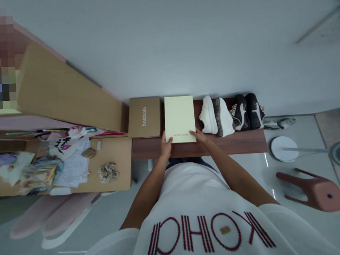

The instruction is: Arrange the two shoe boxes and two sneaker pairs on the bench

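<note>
Pale yellow box (180, 115) is noted over the wood-toned counter (199, 150); whether its base touches I cannot tell. With that box as dial centre, the left hand (165, 146) is clamped on its edge at seven o'clock and the right hand (201, 136) at four, thumbs on top, each grip firm. A brown box (151, 119) sits just beside it at nine; white shoes (210, 116) and, farther out, black shoes (252, 109) sit at three.

a white short-sleeved shirt (192, 190) — dark red, dotted-looking lettering (205, 235) across it — and dark bottoms (201, 160).
</note>
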Demonstrator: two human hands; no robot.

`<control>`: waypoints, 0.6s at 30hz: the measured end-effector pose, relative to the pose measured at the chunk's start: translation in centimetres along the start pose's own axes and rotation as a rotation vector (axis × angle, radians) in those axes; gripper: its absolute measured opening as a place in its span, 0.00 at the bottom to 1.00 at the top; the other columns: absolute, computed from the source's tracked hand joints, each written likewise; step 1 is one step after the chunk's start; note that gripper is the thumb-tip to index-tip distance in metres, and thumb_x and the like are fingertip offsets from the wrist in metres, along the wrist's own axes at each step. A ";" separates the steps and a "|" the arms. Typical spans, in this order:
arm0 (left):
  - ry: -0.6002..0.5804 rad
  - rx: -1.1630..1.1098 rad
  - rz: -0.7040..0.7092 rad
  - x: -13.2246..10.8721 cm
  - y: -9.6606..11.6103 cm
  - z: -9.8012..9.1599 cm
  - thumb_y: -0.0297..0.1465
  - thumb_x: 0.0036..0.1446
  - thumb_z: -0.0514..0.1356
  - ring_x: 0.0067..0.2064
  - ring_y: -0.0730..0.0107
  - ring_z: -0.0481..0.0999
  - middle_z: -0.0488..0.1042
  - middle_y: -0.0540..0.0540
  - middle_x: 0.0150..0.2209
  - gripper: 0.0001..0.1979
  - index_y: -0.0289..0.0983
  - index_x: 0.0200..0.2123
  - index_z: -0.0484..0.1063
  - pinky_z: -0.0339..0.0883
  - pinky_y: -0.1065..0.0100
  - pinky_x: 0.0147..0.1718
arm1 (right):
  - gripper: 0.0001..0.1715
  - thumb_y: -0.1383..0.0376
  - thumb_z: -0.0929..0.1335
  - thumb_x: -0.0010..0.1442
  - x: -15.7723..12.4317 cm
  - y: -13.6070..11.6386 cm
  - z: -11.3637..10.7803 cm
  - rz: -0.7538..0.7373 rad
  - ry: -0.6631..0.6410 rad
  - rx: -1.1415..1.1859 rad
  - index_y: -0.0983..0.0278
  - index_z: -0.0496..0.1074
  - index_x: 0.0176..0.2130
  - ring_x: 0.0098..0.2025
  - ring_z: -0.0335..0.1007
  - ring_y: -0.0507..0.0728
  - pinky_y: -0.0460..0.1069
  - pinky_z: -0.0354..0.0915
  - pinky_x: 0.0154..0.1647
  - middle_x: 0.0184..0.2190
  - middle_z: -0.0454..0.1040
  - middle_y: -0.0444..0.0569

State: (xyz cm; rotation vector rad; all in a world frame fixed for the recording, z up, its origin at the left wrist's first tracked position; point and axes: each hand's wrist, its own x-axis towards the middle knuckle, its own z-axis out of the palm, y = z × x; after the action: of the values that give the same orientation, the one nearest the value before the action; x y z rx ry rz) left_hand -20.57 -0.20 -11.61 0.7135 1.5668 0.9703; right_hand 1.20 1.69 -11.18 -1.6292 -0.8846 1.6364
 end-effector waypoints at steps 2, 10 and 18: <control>0.007 0.002 -0.007 0.1 -0.3 0.0 0.37 0.62 0.69 0.71 0.57 0.69 0.68 0.45 0.71 0.40 0.48 0.75 0.59 0.61 0.57 0.71 | 0.36 0.51 0.70 0.66 0.4 0.4 0.1 -0.010 0.004 0.016 0.63 0.69 0.67 0.64 0.74 0.67 0.66 0.68 0.68 0.63 0.77 0.58; 0.009 0.024 0.001 0.4 -0.1 0.1 0.37 0.63 0.68 0.72 0.57 0.67 0.68 0.45 0.71 0.39 0.49 0.74 0.59 0.58 0.57 0.72 | 0.42 0.43 0.69 0.67 0.5 -0.1 0.3 -0.036 -0.013 -0.045 0.63 0.67 0.69 0.66 0.72 0.65 0.65 0.65 0.70 0.65 0.75 0.57; 0.076 0.201 0.026 -0.9 2.0 -0.3 0.35 0.60 0.69 0.74 0.51 0.62 0.66 0.39 0.72 0.36 0.42 0.70 0.66 0.51 0.56 0.74 | 0.46 0.37 0.69 0.64 -1.2 0.3 -1.7 -0.045 0.129 -0.250 0.62 0.69 0.68 0.73 0.62 0.66 0.65 0.53 0.77 0.68 0.72 0.58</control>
State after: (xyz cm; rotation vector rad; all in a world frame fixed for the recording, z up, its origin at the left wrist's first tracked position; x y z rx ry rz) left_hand -20.81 -0.09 -9.35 0.8466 1.7419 0.8754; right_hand 2.91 0.55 -10.77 -1.8464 -1.0845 1.4172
